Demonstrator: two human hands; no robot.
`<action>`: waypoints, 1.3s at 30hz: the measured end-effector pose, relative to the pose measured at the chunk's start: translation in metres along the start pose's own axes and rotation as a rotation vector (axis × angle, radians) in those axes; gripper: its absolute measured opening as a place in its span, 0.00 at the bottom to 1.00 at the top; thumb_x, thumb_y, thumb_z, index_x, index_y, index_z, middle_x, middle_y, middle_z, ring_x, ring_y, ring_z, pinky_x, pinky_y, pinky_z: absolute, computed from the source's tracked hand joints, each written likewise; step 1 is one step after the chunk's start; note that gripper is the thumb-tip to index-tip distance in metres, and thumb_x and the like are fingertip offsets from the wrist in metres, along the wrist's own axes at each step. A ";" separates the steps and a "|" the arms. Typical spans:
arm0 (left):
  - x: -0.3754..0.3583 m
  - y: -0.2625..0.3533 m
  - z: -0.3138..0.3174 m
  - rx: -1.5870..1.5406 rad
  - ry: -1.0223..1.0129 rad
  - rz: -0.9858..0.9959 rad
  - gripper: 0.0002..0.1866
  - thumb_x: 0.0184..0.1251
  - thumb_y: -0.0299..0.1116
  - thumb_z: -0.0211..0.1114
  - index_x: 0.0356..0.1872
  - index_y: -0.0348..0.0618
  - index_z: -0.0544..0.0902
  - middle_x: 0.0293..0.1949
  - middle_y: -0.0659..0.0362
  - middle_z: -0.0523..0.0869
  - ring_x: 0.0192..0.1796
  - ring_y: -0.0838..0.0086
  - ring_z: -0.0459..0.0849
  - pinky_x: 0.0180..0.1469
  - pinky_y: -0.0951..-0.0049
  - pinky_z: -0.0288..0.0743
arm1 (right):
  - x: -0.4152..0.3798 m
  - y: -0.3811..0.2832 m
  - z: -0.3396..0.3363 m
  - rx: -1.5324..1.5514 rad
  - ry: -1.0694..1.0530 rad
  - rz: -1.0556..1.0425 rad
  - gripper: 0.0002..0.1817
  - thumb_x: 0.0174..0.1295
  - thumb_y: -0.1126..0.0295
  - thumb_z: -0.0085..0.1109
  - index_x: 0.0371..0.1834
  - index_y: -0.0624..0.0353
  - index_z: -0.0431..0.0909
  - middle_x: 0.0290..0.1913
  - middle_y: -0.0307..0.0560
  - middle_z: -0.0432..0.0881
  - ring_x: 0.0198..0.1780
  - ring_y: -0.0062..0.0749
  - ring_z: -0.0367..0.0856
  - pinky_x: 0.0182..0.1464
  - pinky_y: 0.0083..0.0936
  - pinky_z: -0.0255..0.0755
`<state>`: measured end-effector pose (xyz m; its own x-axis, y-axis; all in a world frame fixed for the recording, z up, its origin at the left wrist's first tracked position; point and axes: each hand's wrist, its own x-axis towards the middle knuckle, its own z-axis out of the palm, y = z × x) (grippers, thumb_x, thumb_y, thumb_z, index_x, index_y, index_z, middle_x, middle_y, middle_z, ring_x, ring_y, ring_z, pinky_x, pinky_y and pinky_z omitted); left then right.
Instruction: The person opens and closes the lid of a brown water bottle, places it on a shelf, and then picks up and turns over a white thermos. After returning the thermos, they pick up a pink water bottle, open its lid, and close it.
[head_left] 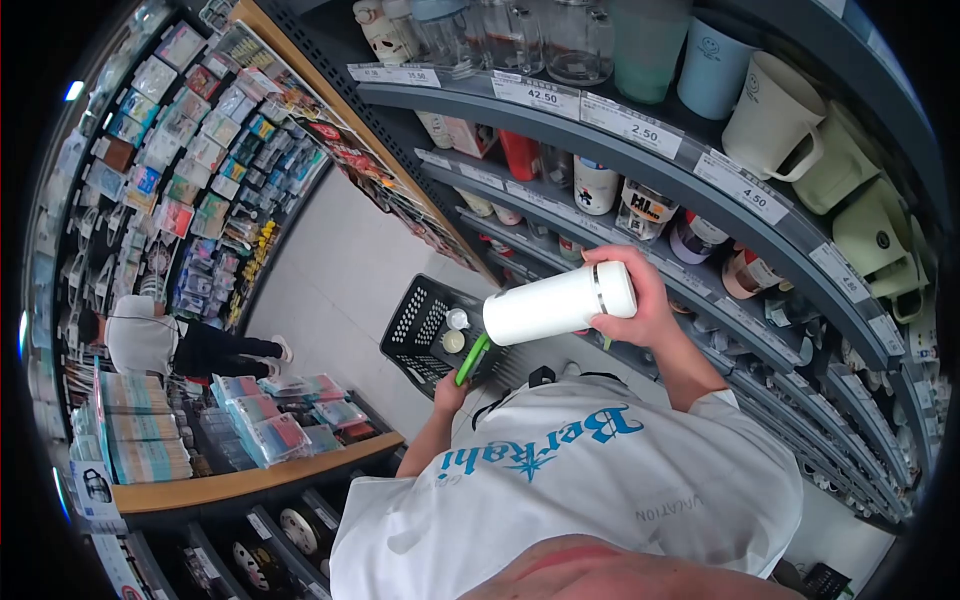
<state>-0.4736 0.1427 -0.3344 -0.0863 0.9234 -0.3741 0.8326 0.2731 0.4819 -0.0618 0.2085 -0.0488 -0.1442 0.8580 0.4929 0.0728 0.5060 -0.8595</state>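
My right hand [640, 305] is wrapped round one end of a white thermos bottle [540, 306], close to a thin silvery band. The bottle lies nearly sideways in front of my chest. To the left and lower, my left hand [450, 392] grips the bright green handle [472, 361] of a black shopping basket [408, 318]. The basket hangs beyond the bottle, which covers part of its right side from my view. Inside it are a small white round item [457, 319] and a pale round item [453, 341], too small to name.
Curved shelves [640, 135] on the right hold mugs [775, 105], glass jars and bottles above price labels. At the left, a person [145, 337] in a white top stands by a wall of hanging packets [190, 130]. A wood-edged display [260, 487] with notebooks stands at lower left.
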 end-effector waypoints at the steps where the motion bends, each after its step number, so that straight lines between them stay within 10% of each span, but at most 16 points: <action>1: 0.005 -0.004 0.000 0.001 0.006 -0.013 0.15 0.61 0.42 0.67 0.41 0.41 0.81 0.36 0.41 0.85 0.43 0.45 0.84 0.45 0.51 0.76 | 0.001 0.002 0.000 0.009 -0.001 0.002 0.37 0.40 0.61 0.74 0.58 0.59 0.75 0.47 0.46 0.79 0.45 0.32 0.81 0.49 0.28 0.73; 6: -0.003 0.026 -0.032 -0.116 -0.036 -0.155 0.19 0.59 0.45 0.70 0.40 0.38 0.81 0.32 0.44 0.86 0.39 0.54 0.87 0.43 0.54 0.77 | 0.003 0.004 0.001 0.047 -0.035 -0.043 0.39 0.38 0.63 0.76 0.60 0.58 0.74 0.49 0.47 0.81 0.48 0.34 0.83 0.52 0.30 0.75; 12: 0.036 0.066 -0.069 -0.080 0.206 0.276 0.24 0.60 0.44 0.70 0.52 0.40 0.79 0.49 0.47 0.82 0.53 0.57 0.82 0.54 0.64 0.76 | 0.010 0.002 0.004 -0.020 -0.023 -0.041 0.40 0.38 0.64 0.77 0.60 0.58 0.74 0.49 0.46 0.82 0.48 0.34 0.84 0.51 0.30 0.76; 16: 0.043 0.175 -0.126 -0.744 -0.265 0.424 0.30 0.73 0.53 0.57 0.63 0.37 0.73 0.55 0.53 0.81 0.60 0.67 0.78 0.62 0.64 0.71 | 0.019 0.000 0.012 -0.007 -0.007 -0.032 0.40 0.38 0.64 0.76 0.61 0.57 0.73 0.48 0.45 0.82 0.47 0.32 0.85 0.50 0.29 0.76; 24: 0.023 0.307 -0.165 -1.040 -1.320 0.687 0.51 0.59 0.73 0.58 0.67 0.34 0.63 0.51 0.48 0.82 0.49 0.61 0.86 0.52 0.65 0.80 | 0.040 -0.017 0.041 0.069 0.093 0.160 0.44 0.44 0.60 0.72 0.66 0.64 0.64 0.44 0.43 0.79 0.47 0.26 0.78 0.52 0.24 0.71; 39: 0.011 0.320 -0.168 -1.198 -1.649 0.572 0.56 0.46 0.88 0.43 0.53 0.38 0.69 0.30 0.50 0.81 0.28 0.58 0.86 0.29 0.62 0.81 | 0.056 -0.007 0.089 0.610 0.170 0.244 0.36 0.51 0.52 0.65 0.59 0.61 0.66 0.46 0.57 0.82 0.48 0.39 0.83 0.49 0.32 0.78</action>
<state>-0.3000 0.2854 -0.0510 0.9898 0.0988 0.1031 -0.1424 0.7323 0.6659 -0.1586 0.2451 -0.0270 -0.0333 0.9686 0.2462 -0.4931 0.1983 -0.8470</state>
